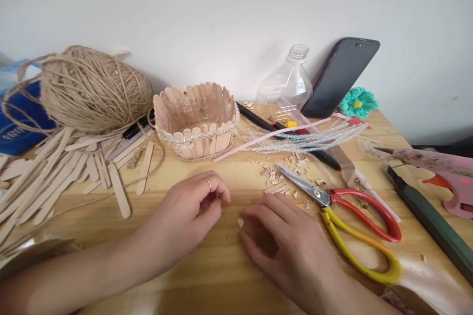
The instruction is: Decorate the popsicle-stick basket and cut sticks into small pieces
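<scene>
Between our two hands, on the wooden tabletop (207, 275), lies a small pale wood chip (240, 223), apart from both and nearest our right thumb. Just beyond are the wood scraps (275, 174) and the scissors (321, 196), the latter beside our right hand (291, 241). Farther back stands the craft-stick basket (199, 141), upright, with bead strands (295, 140) spread at its right.

We could easily lose that chip: a sleeve or a careless sweep might push it in among the scraps. If our right hand swings outward, it could knock the scissors and turn their point. A tug on the tangled strands may jostle the basket. The glue gun (443, 170) shows a red light, so its nozzle may be hot enough to burn us.

Our left hand (188, 206) curls inward, its thumb close under the bent fingers; we cannot tell whether anything tiny is pinched there. Our right hand arches palm down, loosely cupped, thumb and forefinger apart, with nothing visible in its grasp. Both forearms slant in from the near corners.
</scene>
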Demonstrator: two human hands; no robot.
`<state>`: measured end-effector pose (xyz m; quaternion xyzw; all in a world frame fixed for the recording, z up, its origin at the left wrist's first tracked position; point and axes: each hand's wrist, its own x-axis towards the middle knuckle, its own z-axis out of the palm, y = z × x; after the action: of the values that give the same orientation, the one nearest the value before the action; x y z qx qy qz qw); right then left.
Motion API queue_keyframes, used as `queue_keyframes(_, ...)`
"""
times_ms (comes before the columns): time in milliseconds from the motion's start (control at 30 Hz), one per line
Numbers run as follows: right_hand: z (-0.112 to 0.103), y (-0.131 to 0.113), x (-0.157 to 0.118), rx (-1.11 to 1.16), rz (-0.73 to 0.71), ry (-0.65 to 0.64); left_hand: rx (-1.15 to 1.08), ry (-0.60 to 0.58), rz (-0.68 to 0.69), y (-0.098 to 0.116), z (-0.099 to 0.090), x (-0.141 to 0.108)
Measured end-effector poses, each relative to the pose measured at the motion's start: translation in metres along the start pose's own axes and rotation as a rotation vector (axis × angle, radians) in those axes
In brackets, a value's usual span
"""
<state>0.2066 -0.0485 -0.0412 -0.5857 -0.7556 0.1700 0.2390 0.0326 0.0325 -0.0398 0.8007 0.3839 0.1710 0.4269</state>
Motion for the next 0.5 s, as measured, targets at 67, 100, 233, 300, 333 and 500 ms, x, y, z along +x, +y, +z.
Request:
queue_keyframes(67, 0.0005, 0.0008, -0.0006, -0.004, -0.001, 0.004, -0.003, -0.004, -0.001, 0.0001, 0.0002, 0.0004)
queue_keyframes(100, 0.0008, 0.0012, -0.0007, -0.005, -0.004, 0.008, -0.003, -0.004, -0.002, 0.0002, 0.0002, 0.0006)
queue_keyframes(233, 0.0029, 0.0029, 0.0000, -0.005, -0.030, 0.043, -0.005, -0.010, -0.016, 0.0004, 0.0002, 0.0008)
queue_keyframes(300, 0.0043, 0.0037, 0.0006, -0.006, -0.039, 0.051, -0.007, -0.019, -0.024, 0.0004, 0.0001, 0.0006)
queue_keyframes(333, 0.0048, 0.0039, 0.0008, -0.007, -0.042, 0.052, -0.009, -0.021, -0.026, 0.0004, 0.0002, 0.0005)
queue_keyframes(500, 0.0054, 0.0034, 0.0005, -0.020, -0.088, 0.068, -0.015, -0.022, -0.029, -0.0006, 0.0001, 0.0000)
